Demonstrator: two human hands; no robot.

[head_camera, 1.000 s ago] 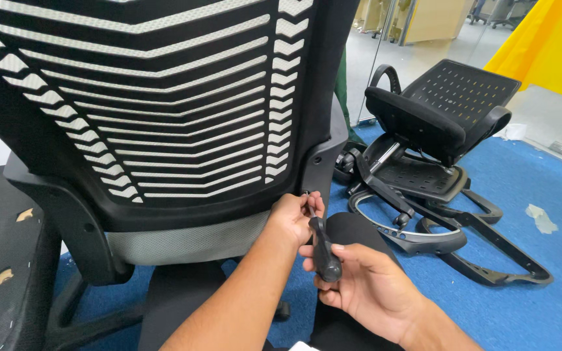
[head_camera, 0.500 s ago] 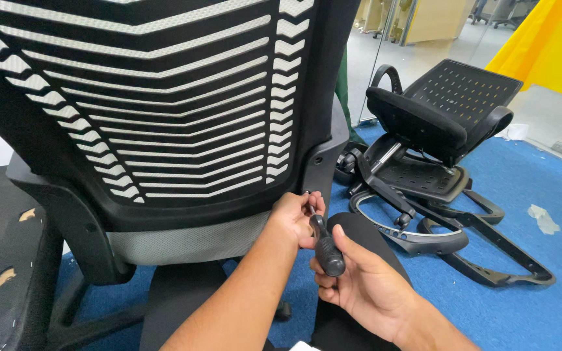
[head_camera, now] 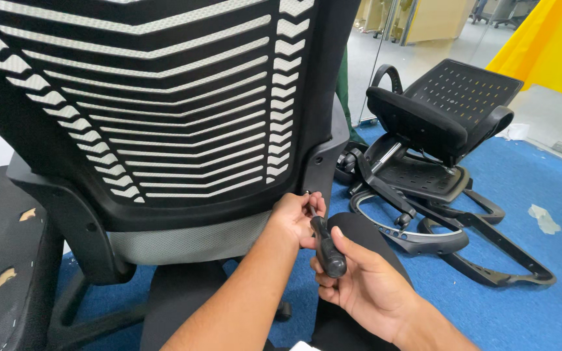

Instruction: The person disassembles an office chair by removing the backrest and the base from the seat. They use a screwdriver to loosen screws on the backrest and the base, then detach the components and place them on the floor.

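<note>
Office chair backrest: black plastic frame, white-and-black ribbed mesh, grey fabric band along the lower edge, filling the left and centre of the view; its right side bracket is a smooth black moulded upright with open room to its right. Left hand: grip pinched at the bracket's lower edge around a small fastener, too small to make out. Right hand: grip wrapped around the black ribbed handle of a screwdriver, shaft angled up toward the left fingertips just beside the bracket. Seat at left edge: black upholstery, worn, with pale flakes. Floor: blue carpet, short pile, open between the hands and the parts beyond. Disassembled chair parts: perforated black seat pan, padded cushion, curved armrest loops, lying well apart to the right. Yellow sheet: upper right corner. Crumpled white scrap: on carpet near right edge.
</note>
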